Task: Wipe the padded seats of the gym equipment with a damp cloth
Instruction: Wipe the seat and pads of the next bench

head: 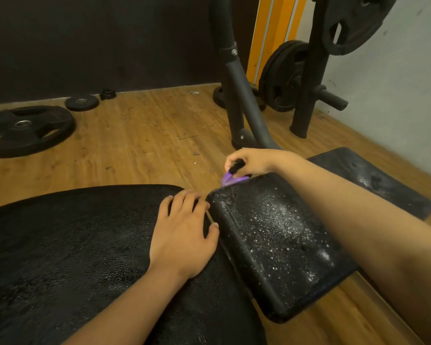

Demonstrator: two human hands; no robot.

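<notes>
Hidden: the right hand (249, 162), at one o'clock, curls tightly round a small purple object (232, 180) with a black part poking out between the fingers. The hand and the pad edge cover most of it, so I cannot tell whether it is a cloth or a bottle.
Where it sits: the purple object is at the far corner of the smaller seat pad, touching its edge.
Cut off: both forearms run out at the bottom. The big pad is cropped at seven o'clock, and the top weight plate at the upper edge.
Left hand: the left hand (184, 232) lies flat, fingers straight and holding nothing, on the large black pebbled bench pad (60, 245). Its fingertips reach the gap between the pads.
Pads: three, all black vinyl with rounded corners. The smaller black seat pad (271, 245) is speckled with white droplets. A third black pad (373, 178), at three o'clock, is also flecked.
Frame: dark grey curved metal tubing (237, 78) with bolts, rising at twelve o'clock.
Plates on floor: two black rubber discs at ten o'clock, one large gripped weight plate (25, 130) and one small plate (81, 102), with a black collar (107, 94) beside them.
Plates on rack: at least two black plates (284, 75) at one o'clock; the stack is too dark to count.
Floor: scuffed wood-grain planks (135, 145).
</notes>
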